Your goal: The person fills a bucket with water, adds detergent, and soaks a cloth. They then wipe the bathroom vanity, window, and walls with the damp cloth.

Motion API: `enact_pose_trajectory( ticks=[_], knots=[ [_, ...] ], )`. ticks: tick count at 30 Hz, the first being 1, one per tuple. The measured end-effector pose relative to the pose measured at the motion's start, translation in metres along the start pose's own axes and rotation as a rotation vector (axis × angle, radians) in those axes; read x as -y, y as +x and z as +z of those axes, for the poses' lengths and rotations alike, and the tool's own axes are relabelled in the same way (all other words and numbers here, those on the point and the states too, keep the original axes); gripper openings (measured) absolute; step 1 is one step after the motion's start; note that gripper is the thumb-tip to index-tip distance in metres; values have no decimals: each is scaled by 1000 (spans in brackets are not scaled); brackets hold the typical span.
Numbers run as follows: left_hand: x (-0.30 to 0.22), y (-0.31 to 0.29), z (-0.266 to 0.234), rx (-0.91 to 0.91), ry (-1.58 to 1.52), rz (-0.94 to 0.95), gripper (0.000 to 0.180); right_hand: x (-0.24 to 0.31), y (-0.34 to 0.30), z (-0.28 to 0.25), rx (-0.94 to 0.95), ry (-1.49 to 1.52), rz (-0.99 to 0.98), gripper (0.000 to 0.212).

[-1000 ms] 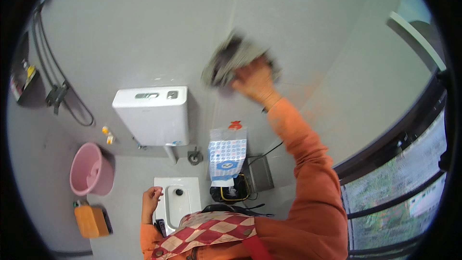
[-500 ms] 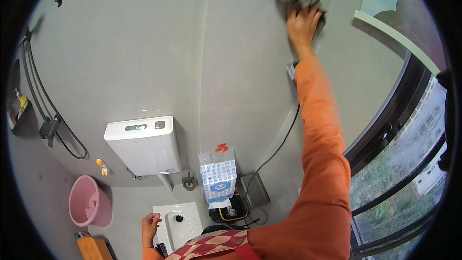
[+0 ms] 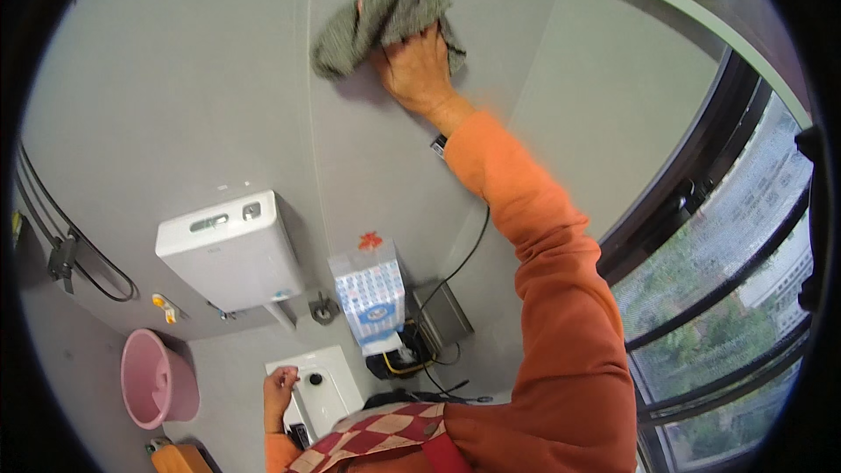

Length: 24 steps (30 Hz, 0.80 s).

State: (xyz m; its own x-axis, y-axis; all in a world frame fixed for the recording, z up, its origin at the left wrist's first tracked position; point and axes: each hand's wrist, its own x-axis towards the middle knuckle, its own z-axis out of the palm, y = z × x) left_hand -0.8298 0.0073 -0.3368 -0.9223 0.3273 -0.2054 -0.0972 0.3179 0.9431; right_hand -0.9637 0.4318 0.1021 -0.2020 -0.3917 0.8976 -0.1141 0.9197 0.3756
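High on the grey wall (image 3: 236, 79), my right hand (image 3: 420, 74) grips a bunched grey-green cloth (image 3: 385, 17) and presses it against the surface. Part of the cloth fans out to the left of my fingers. My right arm, in an orange sleeve, reaches up across the view. Down low, my left hand (image 3: 280, 385) hangs near the squat toilet (image 3: 342, 377), its fingers curled in. Whether anything lies inside those fingers cannot be made out.
A white cistern (image 3: 228, 254) is mounted on the wall, with a blue-and-white tissue pack (image 3: 370, 298) to its right. Below that stand a black bin (image 3: 385, 364) and a grey box (image 3: 445, 320). A black cable (image 3: 469, 258) hangs nearby. The pink bucket (image 3: 180, 390) is lower left; a window (image 3: 727, 289) fills the right.
My right hand has carried the cloth leftward along the wall, and the cloth is more spread out. The whole view has shifted a little. My left hand stays low, still curled.
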Motion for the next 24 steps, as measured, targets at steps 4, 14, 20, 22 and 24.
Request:
enact_pose_trajectory(
  ticks=[4,14,20,22,24],
  knots=[
    [1,-1,1,57,-9,-14,23,-18,-69,-31,168,-68,-196,19],
    [4,-1,-2,93,7,-58,22,-106,0,-238,385,-1026,-171,24],
    [1,-5,16,165,-12,-99,23,-71,-133,-254,731,-788,-83,11],
    [1,-3,16,167,-8,-92,23,-27,-205,-252,867,-655,-14,9],
    [4,-2,11,160,-6,-71,23,19,-260,-246,994,-543,116,10]
  ],
)
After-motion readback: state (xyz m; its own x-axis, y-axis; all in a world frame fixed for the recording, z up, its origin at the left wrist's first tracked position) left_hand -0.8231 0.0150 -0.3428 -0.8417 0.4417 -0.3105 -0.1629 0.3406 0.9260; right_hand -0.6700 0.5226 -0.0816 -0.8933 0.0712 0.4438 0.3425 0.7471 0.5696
